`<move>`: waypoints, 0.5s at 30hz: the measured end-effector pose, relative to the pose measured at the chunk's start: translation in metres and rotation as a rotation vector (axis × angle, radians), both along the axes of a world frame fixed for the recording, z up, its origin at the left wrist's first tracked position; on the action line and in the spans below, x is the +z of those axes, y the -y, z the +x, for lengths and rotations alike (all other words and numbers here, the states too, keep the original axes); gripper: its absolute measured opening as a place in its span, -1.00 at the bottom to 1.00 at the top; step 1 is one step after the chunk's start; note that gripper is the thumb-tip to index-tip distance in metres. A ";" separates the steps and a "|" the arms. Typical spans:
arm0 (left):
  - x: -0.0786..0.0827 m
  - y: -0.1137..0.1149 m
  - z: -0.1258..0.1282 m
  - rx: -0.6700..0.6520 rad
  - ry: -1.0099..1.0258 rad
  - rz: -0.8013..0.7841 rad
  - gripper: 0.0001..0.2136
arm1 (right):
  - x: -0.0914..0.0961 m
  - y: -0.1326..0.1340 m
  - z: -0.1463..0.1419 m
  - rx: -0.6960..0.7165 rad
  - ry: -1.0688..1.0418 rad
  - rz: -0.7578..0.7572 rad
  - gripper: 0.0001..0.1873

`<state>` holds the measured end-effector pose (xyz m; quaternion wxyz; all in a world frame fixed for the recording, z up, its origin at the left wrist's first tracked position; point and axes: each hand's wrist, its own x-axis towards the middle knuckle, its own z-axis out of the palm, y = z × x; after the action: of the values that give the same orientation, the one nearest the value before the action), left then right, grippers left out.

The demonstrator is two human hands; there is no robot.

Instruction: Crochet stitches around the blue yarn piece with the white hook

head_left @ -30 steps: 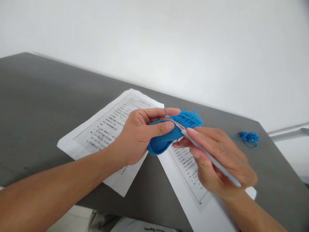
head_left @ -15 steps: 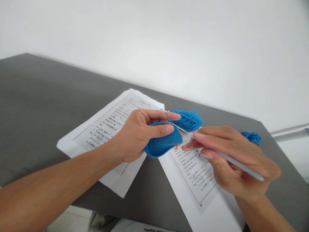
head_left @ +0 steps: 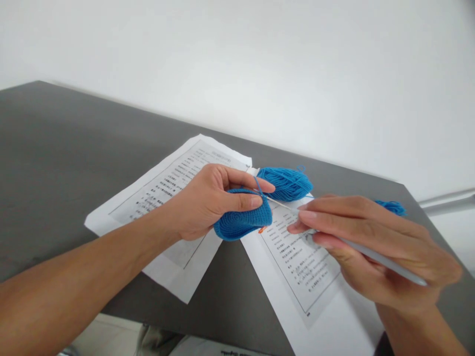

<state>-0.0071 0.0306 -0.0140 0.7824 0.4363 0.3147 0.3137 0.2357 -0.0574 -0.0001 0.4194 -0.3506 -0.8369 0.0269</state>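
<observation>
My left hand (head_left: 211, 202) pinches a blue crocheted piece (head_left: 241, 222) between thumb and fingers, with a strand of blue yarn looped over the forefinger. My right hand (head_left: 374, 247) grips a pale grey crochet hook (head_left: 371, 253) like a pen. Its thin metal tip reaches the top edge of the crocheted piece beside my left thumb. A small orange marker hangs from the piece's lower right edge. Behind the hands lies a skein of blue yarn (head_left: 287, 182).
Two printed paper sheets lie on the dark grey table (head_left: 55, 148): one (head_left: 163, 193) under my left hand, the other (head_left: 308, 277) under my right hand. A small tangle of blue yarn (head_left: 391, 207) shows beyond my right hand. A white wall stands behind.
My right hand has drawn back to the right, pulling the hook out along the piece's edge. My left hand and the crocheted piece have shifted slightly left and down.
</observation>
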 end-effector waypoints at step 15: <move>0.002 -0.004 -0.003 -0.049 -0.071 0.067 -0.89 | -0.001 -0.001 -0.001 0.043 -0.111 -0.084 -0.53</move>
<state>-0.0102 0.0350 -0.0116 0.7632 0.4807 0.3210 0.2889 0.2348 -0.0560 -0.0010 0.4495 -0.3475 -0.8179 0.0903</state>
